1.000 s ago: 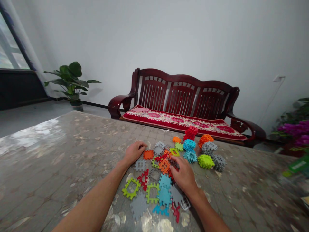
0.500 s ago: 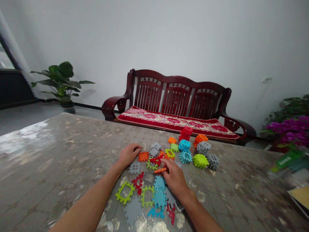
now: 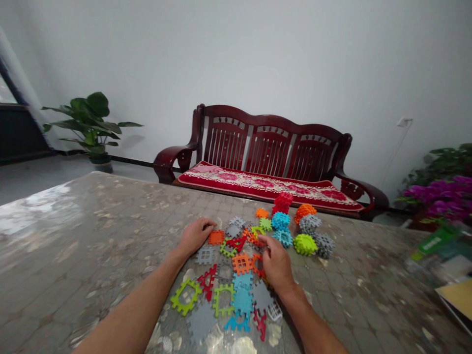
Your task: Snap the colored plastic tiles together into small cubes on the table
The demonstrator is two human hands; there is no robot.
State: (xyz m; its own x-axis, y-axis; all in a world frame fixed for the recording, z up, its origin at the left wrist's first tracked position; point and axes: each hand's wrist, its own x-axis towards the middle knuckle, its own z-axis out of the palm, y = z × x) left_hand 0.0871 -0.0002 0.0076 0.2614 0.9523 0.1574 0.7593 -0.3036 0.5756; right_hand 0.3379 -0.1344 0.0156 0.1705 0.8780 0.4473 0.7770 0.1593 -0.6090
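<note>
My left hand [image 3: 194, 235] rests on the table at the left of the puzzle tiles, its fingers loosely bent with nothing in them. Near its fingertips lies a solid orange tile [image 3: 216, 237]. My right hand [image 3: 277, 263] is over the right side of the tiles, index finger stretched out and thumb apart from it, the other fingers curled. Beside it are an orange window tile [image 3: 242, 264] and an orange ring-shaped tile [image 3: 257, 265]. Blue tiles [image 3: 243, 299], a green frame tile [image 3: 186, 296], a red tile [image 3: 208, 282] and a grey tile [image 3: 201, 322] lie nearer me.
Stacks of red [image 3: 282, 202], blue [image 3: 281, 221], lime [image 3: 304, 244], orange [image 3: 305, 213] and grey tiles [image 3: 324, 245] stand at the back right. A wooden bench [image 3: 271, 142] is behind the table. Blurred items and a yellowish book [image 3: 457, 297] are at the right edge.
The orange tile pinched in my right hand has been let go and lies flat above the blue tiles. My right hand has moved right. My left hand has stayed put.
</note>
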